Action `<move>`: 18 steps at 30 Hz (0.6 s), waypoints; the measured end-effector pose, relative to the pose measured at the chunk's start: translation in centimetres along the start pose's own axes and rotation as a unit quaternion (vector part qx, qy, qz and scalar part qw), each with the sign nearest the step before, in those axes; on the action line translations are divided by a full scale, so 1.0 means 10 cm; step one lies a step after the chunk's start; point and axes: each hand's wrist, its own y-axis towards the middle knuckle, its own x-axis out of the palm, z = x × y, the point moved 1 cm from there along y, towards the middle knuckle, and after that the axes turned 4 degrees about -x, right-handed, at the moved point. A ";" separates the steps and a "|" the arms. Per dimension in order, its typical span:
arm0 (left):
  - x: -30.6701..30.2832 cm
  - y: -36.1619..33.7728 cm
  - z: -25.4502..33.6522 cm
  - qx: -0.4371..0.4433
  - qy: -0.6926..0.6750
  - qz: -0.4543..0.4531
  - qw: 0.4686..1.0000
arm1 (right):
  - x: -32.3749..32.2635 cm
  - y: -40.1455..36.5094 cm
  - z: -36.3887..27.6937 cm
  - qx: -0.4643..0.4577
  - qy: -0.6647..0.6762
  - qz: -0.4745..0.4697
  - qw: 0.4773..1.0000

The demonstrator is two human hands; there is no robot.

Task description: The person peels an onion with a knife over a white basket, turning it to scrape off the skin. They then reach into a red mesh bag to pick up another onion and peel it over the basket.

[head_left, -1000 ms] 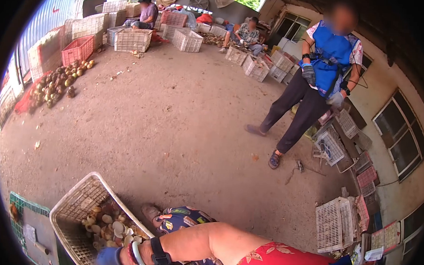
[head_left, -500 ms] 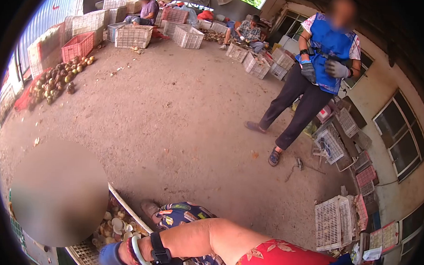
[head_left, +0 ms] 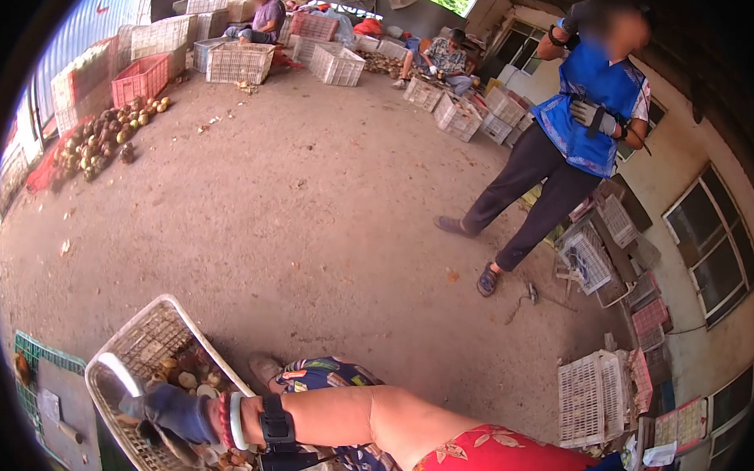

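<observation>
My right hand (head_left: 174,412), in a dark blue glove, reaches over a pale plastic basket (head_left: 159,312) at the lower left. Its fingers curl down among brown and whitish shell pieces (head_left: 206,390); what they hold is not clear. A pale curved strip (head_left: 123,374) shows at the fingertips. Red and pale bracelets and a black strap (head_left: 277,423) circle my wrist. Under that arm lies a leg in patterned trousers (head_left: 325,375). My left hand is out of frame.
A person in a blue vest (head_left: 580,101) stands right of centre. Two seated people work at the back among crates (head_left: 239,64). Round brown husked fruits (head_left: 103,144) lie at left. Crates (head_left: 593,396) line the right wall. A knife-like tool (head_left: 67,430) lies beside the basket.
My right hand has moved up and left over the basket. The blurred patch covering the lower left is gone, uncovering the basket. The standing person has raised one gloved hand to the head.
</observation>
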 end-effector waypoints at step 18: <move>-0.21 -0.03 -0.55 -0.333 -0.575 0.008 0.747 | 0.24 -0.42 0.07 -0.032 -0.404 -0.168 0.898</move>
